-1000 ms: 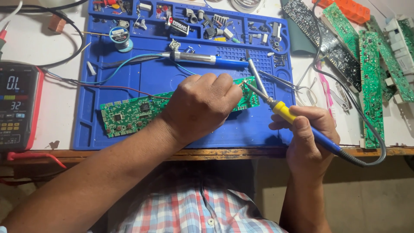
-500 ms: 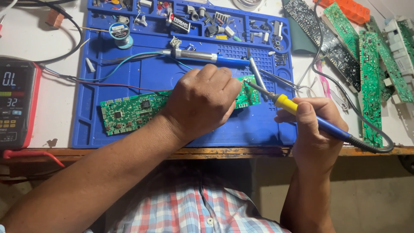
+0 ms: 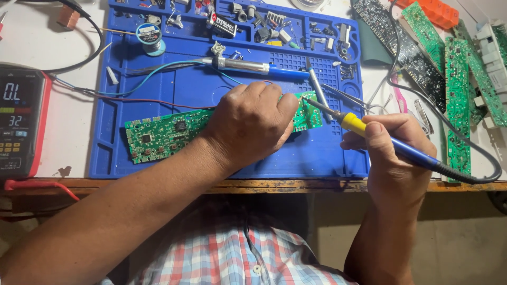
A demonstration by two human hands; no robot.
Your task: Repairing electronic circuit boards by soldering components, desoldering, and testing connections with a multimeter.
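A long green circuit board [image 3: 158, 134] lies on the blue work mat [image 3: 253, 68]. My left hand [image 3: 251, 124] rests palm-down over the board's right part, pressing it flat; its fingers hide what lies under them. My right hand [image 3: 393, 150] grips a soldering iron [image 3: 369, 132] with a yellow collar and blue handle. The iron's tip points left and touches the right end of the board, close to my left fingertips. Its black cable loops off to the right.
A multimeter [image 3: 18, 121] with red casing sits at the left. A second blue-handled tool [image 3: 253, 67], tweezers [image 3: 343, 95], a solder spool [image 3: 149, 36] and small parts lie on the mat. Several green boards [image 3: 457, 79] lie at the right. The table's wooden edge [image 3: 264, 186] runs below.
My right hand has lowered the iron's handle and swung its tip left onto the board's right end. My left hand has stayed on the board.
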